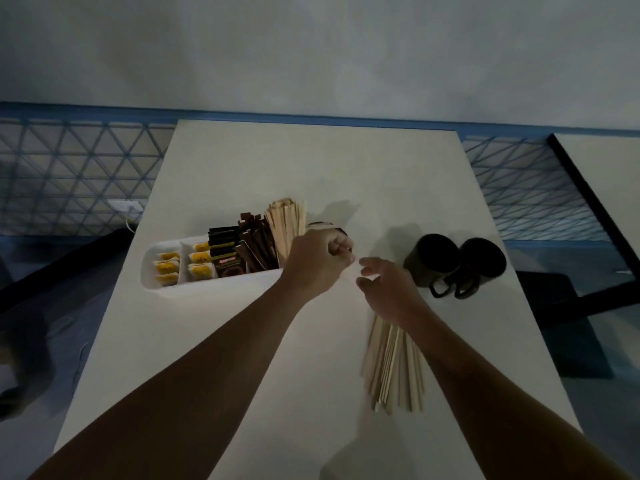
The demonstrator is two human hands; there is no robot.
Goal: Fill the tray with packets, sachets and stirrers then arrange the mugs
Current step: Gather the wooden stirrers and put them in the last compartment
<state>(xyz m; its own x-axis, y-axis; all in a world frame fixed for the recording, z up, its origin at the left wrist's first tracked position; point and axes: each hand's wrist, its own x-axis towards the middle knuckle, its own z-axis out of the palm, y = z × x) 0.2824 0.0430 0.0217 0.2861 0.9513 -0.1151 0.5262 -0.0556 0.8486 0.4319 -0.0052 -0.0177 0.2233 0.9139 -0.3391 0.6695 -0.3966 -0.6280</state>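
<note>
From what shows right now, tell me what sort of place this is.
Probably a coffee or tea station: a white tray holding tea packets, dark sachets and wooden stirrers, plus two dark mugs on a white table.

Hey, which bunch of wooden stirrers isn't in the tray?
The bunch lying flat on the table, partly under the right forearm. The other bunch stands upright in the right end of the tray, beside the brown sachets.

White oblong plastic tray [152,271]: yellow paper packets [166,268] at its left end, dark sachets [225,251] in its middle, upright wooden stirrers [285,220] at its right end; two dark mugs [434,261] to its right, loose wooden stirrers [391,368] front-right
</note>
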